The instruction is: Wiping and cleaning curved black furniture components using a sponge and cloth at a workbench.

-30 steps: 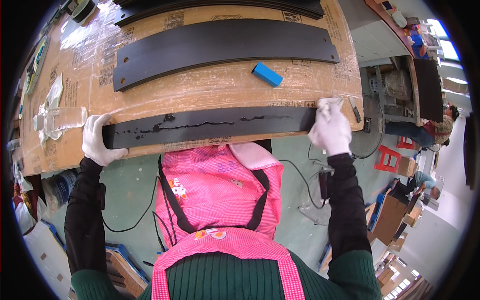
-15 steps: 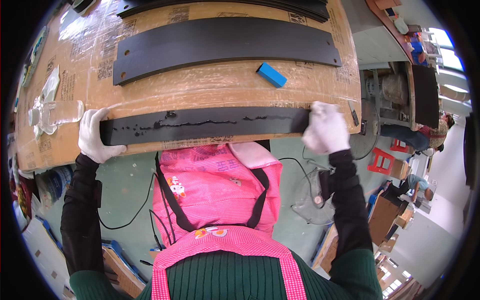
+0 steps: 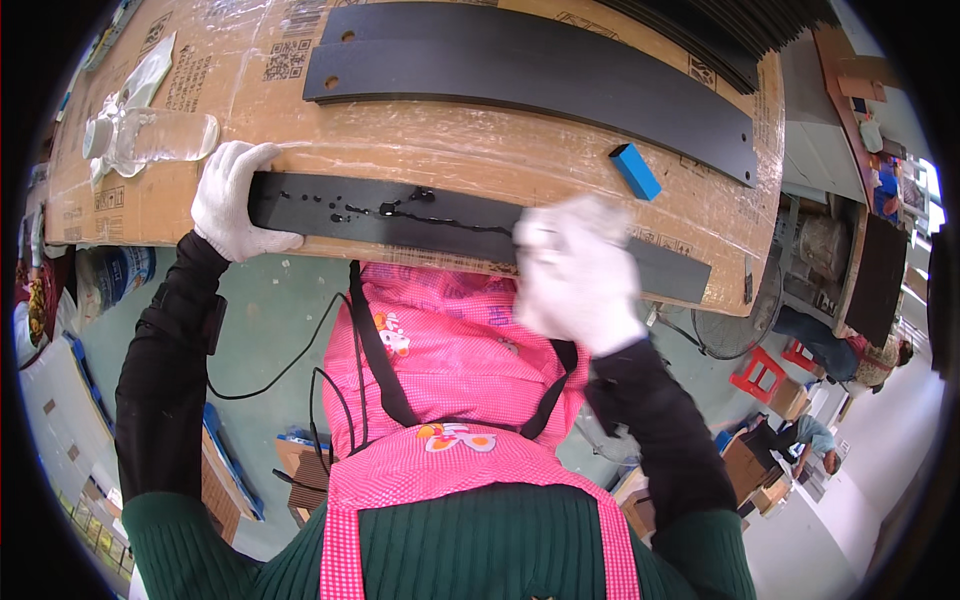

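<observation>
Nearest the camera is the person's own front: a dark green ribbed jumper and a pink checked apron with black straps, both forearms in black sleeves rising toward the table. Past the apron, a cardboard-covered table wrapped in clear film stretches left to right.

Along the table's near edge lies a long black strip, flat, with small holes and a wavy bead of dark glossy stuff along its left half. The left hand, in a white glove, clamps the strip's left end, fingers curled over the top of it and the table edge. The right hand, also in a white glove, lies on the strip right of its middle; it is blurred, so whether its fingers are spread or closed cannot be told. The strip's right end pokes out beyond this hand at the near right of the table.

Farther in, a small blue block sits on the cardboard, apart from the strip, right of centre. To the far left lies a clear plastic bottle on its side. Farther still, two more long curved black strips lie side by side across the table. Off the right edge, on the floor, stand a fan and a red stool.
</observation>
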The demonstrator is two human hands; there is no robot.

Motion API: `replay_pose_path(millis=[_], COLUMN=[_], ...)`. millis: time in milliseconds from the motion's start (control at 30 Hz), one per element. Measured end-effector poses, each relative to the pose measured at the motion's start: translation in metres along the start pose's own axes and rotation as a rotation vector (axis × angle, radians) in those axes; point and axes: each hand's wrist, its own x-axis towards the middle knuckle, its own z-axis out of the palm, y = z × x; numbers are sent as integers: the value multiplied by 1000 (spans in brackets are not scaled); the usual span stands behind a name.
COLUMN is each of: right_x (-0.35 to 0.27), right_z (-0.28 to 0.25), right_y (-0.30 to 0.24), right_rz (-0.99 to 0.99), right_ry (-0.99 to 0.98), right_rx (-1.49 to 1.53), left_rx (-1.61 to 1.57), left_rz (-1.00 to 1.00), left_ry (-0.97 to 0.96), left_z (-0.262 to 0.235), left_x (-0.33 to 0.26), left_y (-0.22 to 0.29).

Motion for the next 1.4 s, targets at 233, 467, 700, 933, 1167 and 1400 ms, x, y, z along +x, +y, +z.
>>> replay_pose_path(millis=[233, 467, 700, 933, 1167, 1400], right_x=[52, -38, 74, -2, 24, 91], right_z=[27, -53, 14, -38, -6, 32], right_y=[-92, 100, -121, 40, -13, -169], right_rz=[-446, 386, -274, -117, -294, -557], right_ry=[12, -39, -272, -174, -173, -248], right_rx=[52, 276, 112, 65, -18, 143], left_rx=[-30, -56, -64, -97, -81, -53], left_rz=[-21, 13, 9, -53, 9, 63], left_ry=[13, 39, 46, 8, 25, 127], left_z=[2, -5, 5, -1, 0, 13], left_x=[6, 8, 8, -6, 0, 15], left_y=[3, 3, -3, 0, -4, -9])
